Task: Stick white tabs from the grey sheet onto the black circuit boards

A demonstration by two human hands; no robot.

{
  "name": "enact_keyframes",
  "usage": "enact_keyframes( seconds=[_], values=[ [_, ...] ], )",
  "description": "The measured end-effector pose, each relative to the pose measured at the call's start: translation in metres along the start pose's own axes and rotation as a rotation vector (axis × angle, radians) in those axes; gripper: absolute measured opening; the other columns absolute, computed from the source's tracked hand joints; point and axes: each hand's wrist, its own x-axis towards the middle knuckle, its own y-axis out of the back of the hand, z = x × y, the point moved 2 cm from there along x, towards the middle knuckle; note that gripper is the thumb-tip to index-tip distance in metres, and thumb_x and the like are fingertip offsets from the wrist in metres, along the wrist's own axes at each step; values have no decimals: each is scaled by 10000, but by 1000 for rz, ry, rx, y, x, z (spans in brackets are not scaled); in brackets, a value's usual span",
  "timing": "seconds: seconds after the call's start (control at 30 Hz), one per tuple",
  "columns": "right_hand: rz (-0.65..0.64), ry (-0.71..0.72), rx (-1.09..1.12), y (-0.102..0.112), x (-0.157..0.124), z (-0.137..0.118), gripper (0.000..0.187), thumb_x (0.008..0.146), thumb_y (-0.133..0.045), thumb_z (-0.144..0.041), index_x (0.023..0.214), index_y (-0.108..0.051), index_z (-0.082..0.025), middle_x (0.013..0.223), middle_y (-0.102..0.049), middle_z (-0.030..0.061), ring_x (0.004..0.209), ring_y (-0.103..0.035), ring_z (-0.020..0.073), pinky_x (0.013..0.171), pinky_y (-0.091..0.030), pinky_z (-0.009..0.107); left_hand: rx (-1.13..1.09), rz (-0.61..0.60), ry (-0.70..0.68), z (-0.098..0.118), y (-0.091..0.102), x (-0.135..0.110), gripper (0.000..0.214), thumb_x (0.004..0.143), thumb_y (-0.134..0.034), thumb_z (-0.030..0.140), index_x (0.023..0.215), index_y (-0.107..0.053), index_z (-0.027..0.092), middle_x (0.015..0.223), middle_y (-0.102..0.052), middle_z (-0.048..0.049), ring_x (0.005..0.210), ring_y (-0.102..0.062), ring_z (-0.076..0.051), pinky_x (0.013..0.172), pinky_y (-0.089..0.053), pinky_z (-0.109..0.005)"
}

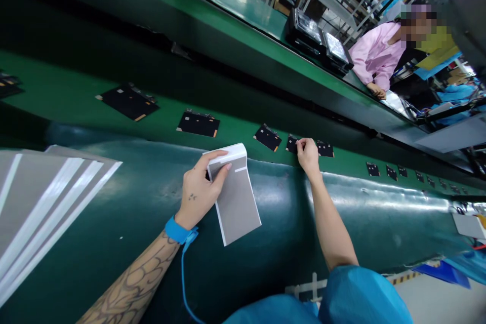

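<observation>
My left hand [199,190] is closed on a stack of grey and white sheets [236,197], thumb on top, holding it against the dark green bench edge. A blue wrist strap [178,231] sits on that wrist. My right hand [307,156] reaches to the green conveyor belt [68,93] and pinches a small black panel [291,144]. Other black panels lie beside it on the belt, one to the left [268,137] and one to the right [325,149].
More black panels ride the belt: [198,123], [129,101], and several small ones far right [391,171]. A fan of grey and white sheets [45,197] lies at the left. A person in a pink coat [375,55] works across the line beside black trays [319,40].
</observation>
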Motion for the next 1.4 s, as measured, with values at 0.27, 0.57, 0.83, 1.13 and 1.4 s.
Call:
enact_keyframes(
  seconds=[0.27, 0.57, 0.83, 1.13, 1.4],
  values=[
    [-7, -15, 51, 3, -2, 16, 229, 1033, -501, -410, 934, -614, -238, 971, -667, 93, 931, -610, 259, 910, -497, 411, 8, -2, 3, -3, 0, 0, 322, 980, -695, 401, 1250, -720, 226, 934, -761, -20, 534, -511, -120, 562, -428, -282],
    [-95, -119, 151, 15, 0, 30, 311, 995, -522, -516, 982, -631, -225, 908, -677, 72, 847, -608, 245, 866, -495, 396, 36, 0, -15, -3, 0, 0, 321, 991, -684, 402, 1253, -723, 220, 917, -746, -10, 502, -452, -100, 551, -400, -272],
    [-84, -73, 104, 16, 5, 40, 237, 980, -563, -464, 926, -612, -238, 886, -644, 71, 878, -603, 253, 884, -499, 411, 47, -9, 25, 1, 1, 0, 341, 983, -683, 405, 1260, -720, 211, 922, -738, -12, 530, -462, -106, 586, -418, -268],
    [25, -178, 271, 24, 3, 50, 264, 925, -663, -483, 960, -532, -256, 822, -575, -7, 748, -552, 189, 744, -483, 341, 70, -8, 29, -1, 3, -1, 365, 972, -693, 423, 1270, -726, 215, 873, -719, -5, 548, -486, -122, 596, -443, -277],
    [29, -104, 350, 68, -13, 85, 399, 954, -664, -613, 1062, -686, -229, 919, -678, 45, 830, -616, 202, 761, -526, 339, 88, -110, 77, 3, 1, -4, 429, 957, -703, 512, 1280, -728, 230, 696, -608, 39, 498, -446, -136, 483, -346, -261]
  ],
)
